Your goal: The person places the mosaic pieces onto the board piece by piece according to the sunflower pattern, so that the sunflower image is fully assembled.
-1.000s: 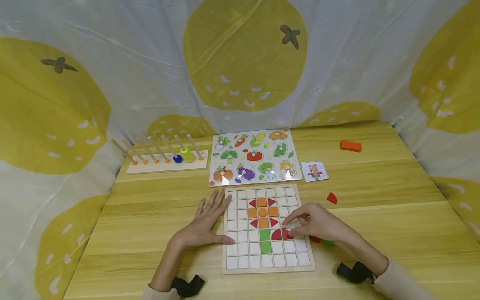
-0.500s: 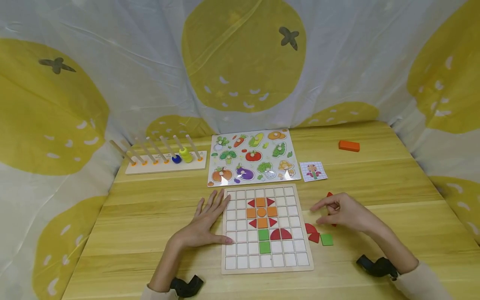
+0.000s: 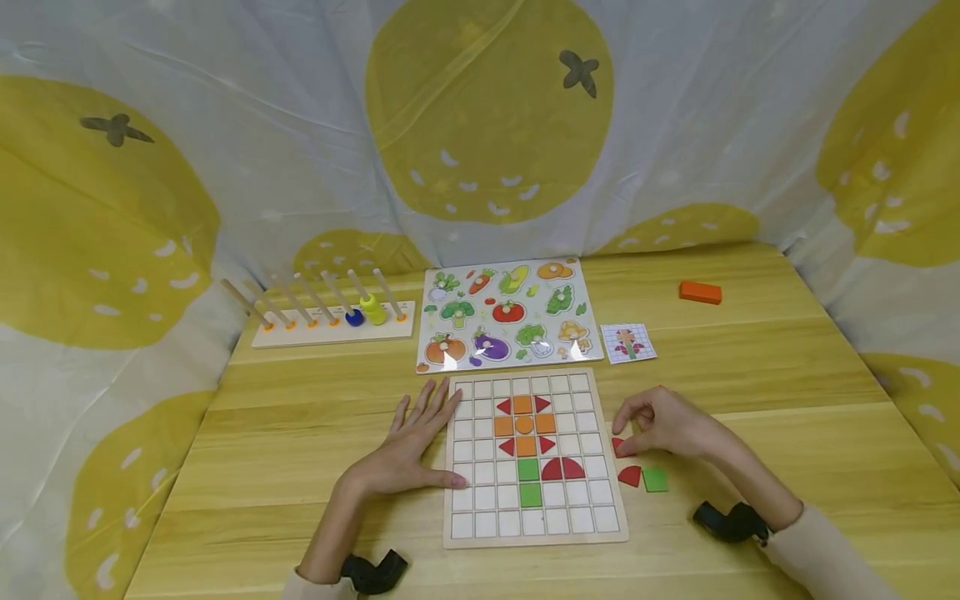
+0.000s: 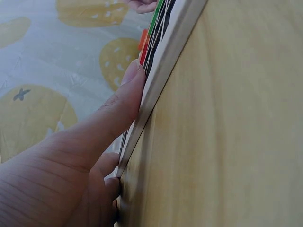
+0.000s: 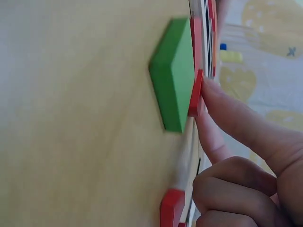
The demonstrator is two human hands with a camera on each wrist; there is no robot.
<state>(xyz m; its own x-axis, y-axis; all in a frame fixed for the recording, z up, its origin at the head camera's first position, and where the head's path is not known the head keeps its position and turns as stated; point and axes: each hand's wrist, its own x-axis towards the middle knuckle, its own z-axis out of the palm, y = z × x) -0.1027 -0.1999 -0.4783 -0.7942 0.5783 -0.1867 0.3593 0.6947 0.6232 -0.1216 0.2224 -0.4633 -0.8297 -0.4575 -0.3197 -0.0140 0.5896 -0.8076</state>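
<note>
A square wooden grid board (image 3: pixel 485 523) lies flat, set with orange squares, an orange disc, red triangles, two green squares and two red quarter circles (image 3: pixel 573 468). My left hand (image 3: pixel 405 450) rests spread at its left edge, fingers straight; the left wrist view shows the thumb (image 4: pixel 120 101) against the board's edge. Beyond the right edge, my right hand (image 3: pixel 660 425) pinches a red quarter-circle piece (image 3: pixel 620 448) between thumb and forefinger. In the right wrist view this red piece (image 5: pixel 195 94) is partly hidden behind a green square (image 5: pixel 173 73).
Near the right hand lie another red quarter circle (image 3: pixel 630 476) and a green square piece (image 3: pixel 655 480). Behind the board are a vegetable puzzle (image 3: pixel 480 298), a pattern card (image 3: pixel 628 343) and a peg stand (image 3: pixel 322 333). An orange block (image 3: pixel 701 292) sits at the back right.
The right hand has let go of the red quarter circle on the board, moved off to the right, then come back left to a loose red piece. The left hand stays put.
</note>
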